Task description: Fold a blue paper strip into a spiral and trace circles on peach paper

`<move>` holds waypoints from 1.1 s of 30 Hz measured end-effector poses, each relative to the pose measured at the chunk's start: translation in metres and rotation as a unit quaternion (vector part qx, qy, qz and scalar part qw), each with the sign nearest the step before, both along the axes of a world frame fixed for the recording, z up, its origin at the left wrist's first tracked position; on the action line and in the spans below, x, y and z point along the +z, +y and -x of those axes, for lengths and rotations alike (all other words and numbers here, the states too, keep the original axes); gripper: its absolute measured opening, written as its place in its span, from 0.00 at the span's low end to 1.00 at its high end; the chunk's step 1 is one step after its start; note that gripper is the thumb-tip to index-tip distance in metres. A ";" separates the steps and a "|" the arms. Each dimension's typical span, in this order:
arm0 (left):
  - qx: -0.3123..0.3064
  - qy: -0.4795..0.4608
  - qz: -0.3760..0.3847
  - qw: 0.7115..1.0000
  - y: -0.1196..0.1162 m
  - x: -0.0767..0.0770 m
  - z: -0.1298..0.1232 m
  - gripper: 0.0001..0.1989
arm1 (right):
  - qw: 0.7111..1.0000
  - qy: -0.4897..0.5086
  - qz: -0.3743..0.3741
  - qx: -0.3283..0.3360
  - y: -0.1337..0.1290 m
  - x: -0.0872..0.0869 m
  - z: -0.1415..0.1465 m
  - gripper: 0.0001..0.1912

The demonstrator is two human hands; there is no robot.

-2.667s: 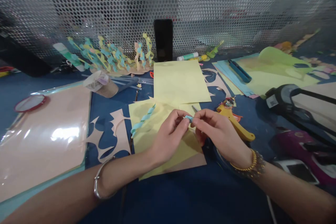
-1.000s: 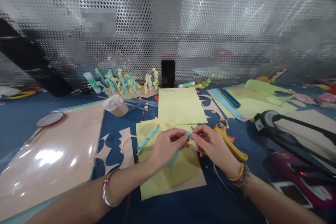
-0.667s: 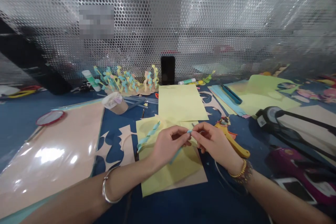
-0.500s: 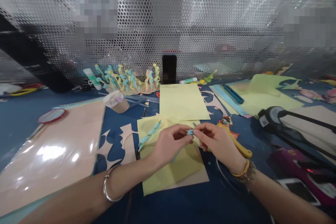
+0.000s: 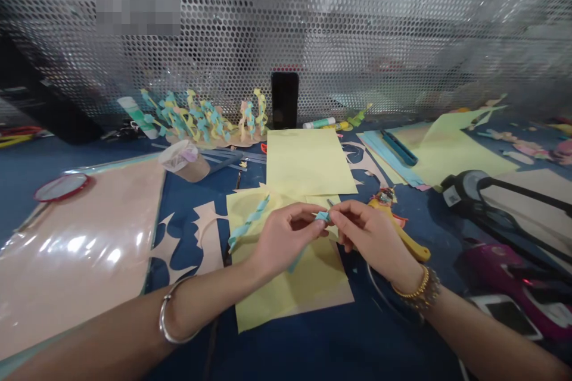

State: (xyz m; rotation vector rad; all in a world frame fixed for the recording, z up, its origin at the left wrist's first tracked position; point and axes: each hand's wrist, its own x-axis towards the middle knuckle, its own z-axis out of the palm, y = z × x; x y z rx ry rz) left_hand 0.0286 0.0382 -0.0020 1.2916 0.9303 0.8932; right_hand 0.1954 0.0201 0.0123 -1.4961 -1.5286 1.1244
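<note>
My left hand [image 5: 286, 238] and my right hand [image 5: 370, 235] meet above a yellow paper sheet [image 5: 277, 289]. Their fingertips pinch a narrow light-blue paper strip [image 5: 322, 215] from both sides, and its lower end [image 5: 292, 264] hangs below my left hand. On the same sheet, left of my hands, lies a twisted blue paper spiral [image 5: 246, 223]. A second yellow sheet [image 5: 308, 158] lies beyond my fingers. Nearest my right hand stands a yellow-handled tool [image 5: 400, 235].
Behind stand a paper-strip sculpture [image 5: 192, 119] and a black phone [image 5: 285, 100] against a perforated metal screen [image 5: 357, 24]. A paper cup [image 5: 185, 161] is at left, beside a peach sheet in plastic [image 5: 75, 250]. Green paper [image 5: 460, 152] lies at right.
My two hands have come slightly closer around the blue strip, and less of its lower end shows. The whole view has shifted a little, with the table objects sitting higher and further left.
</note>
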 end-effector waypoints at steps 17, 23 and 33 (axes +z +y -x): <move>0.007 0.013 0.021 1.000 -0.001 0.002 -0.001 0.11 | 1.000 -0.014 0.002 0.024 -0.002 0.002 0.000 0.12; 0.017 0.029 0.048 0.998 -0.001 0.002 -0.001 0.11 | 0.999 0.018 0.024 0.016 -0.002 0.003 0.000 0.11; -0.014 0.012 0.025 1.000 -0.004 0.004 0.000 0.12 | 1.000 0.018 0.002 0.016 -0.003 0.002 0.000 0.11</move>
